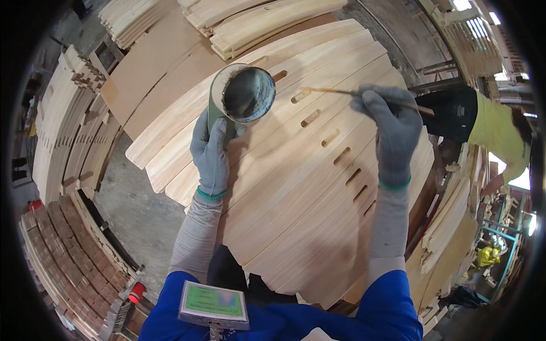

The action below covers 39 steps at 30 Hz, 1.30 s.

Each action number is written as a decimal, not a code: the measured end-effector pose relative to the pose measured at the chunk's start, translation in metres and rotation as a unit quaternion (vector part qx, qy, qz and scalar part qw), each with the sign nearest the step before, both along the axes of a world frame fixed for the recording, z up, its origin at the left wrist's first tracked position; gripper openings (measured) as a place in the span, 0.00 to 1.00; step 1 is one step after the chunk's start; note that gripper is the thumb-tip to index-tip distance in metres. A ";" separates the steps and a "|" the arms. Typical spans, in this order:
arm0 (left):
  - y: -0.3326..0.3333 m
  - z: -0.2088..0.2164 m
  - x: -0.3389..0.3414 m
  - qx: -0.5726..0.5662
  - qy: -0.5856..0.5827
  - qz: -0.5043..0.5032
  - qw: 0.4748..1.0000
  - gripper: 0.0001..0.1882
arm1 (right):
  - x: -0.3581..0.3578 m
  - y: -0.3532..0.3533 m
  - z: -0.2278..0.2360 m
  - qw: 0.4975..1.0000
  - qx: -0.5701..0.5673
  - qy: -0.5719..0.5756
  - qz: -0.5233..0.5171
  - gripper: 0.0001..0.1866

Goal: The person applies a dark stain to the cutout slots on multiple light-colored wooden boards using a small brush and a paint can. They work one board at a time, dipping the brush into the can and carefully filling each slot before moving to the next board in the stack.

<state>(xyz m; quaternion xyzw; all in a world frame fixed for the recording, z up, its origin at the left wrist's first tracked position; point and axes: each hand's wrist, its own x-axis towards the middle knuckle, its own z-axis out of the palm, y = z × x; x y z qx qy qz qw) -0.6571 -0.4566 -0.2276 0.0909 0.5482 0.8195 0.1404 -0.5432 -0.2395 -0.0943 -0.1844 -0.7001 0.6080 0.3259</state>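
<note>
My left hand (213, 150), in a grey glove with a green cuff, grips a round can (216, 94) tilted so its opening shows. Dark contents and blue-white smears line its inside. My gloved right hand (393, 128) is closed around a thin stick (341, 91). Its yellowish far end lies at a slot (301, 95) in one of the pale wooden slats (284, 187); whether that tip has bristles, and whether it touches the wood, I cannot tell. Several slats lie side by side beneath both hands, their slots forming a diagonal row.
Brown board (153, 85) extends under the slats at the far left. More slats are stacked at the back (273, 23) and at the left (62, 125). Another person in a yellow-green top (497, 128) stands at the right. A red object (137, 292) sits at the lower left.
</note>
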 end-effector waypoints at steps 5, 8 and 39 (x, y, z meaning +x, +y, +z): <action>0.005 0.031 0.034 0.031 -0.024 -0.053 0.998 0.19 | 0.019 -0.045 -0.012 0.945 0.310 0.100 0.019 0.10; -0.002 0.044 0.052 0.027 0.006 -0.036 0.999 0.20 | 0.041 -0.068 -0.009 0.966 0.249 0.061 0.027 0.09; -0.009 0.086 0.116 -0.002 0.070 -0.029 0.997 0.20 | 0.132 -0.071 0.004 0.987 0.102 0.122 -0.029 0.08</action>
